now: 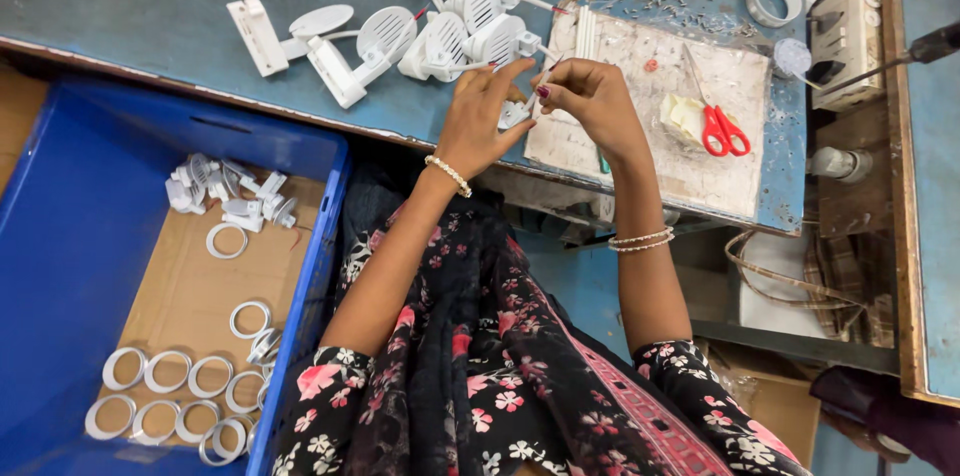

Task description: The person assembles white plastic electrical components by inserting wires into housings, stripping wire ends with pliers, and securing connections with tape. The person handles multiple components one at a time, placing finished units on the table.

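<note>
Both hands meet at the front edge of the blue-grey workbench (140, 6). My left hand (482, 116) and my right hand (590, 101) pinch one small white plastic part (516, 116) between their fingertips. A thin wire runs from it toward a cluster of white round grilled plastic units (460, 31) lying just beyond my fingers. Most of the small part is hidden by my fingers. Both wrists carry bead bracelets.
A worn white board (690, 166) under my right hand holds red-handled scissors (724, 130) and a yellowish pad (683, 118). A blue crate (60, 236) at left holds white rings (165, 396) and small white parts (225, 196). A tape roll (775, 1) and a switch box (848, 31) sit far right.
</note>
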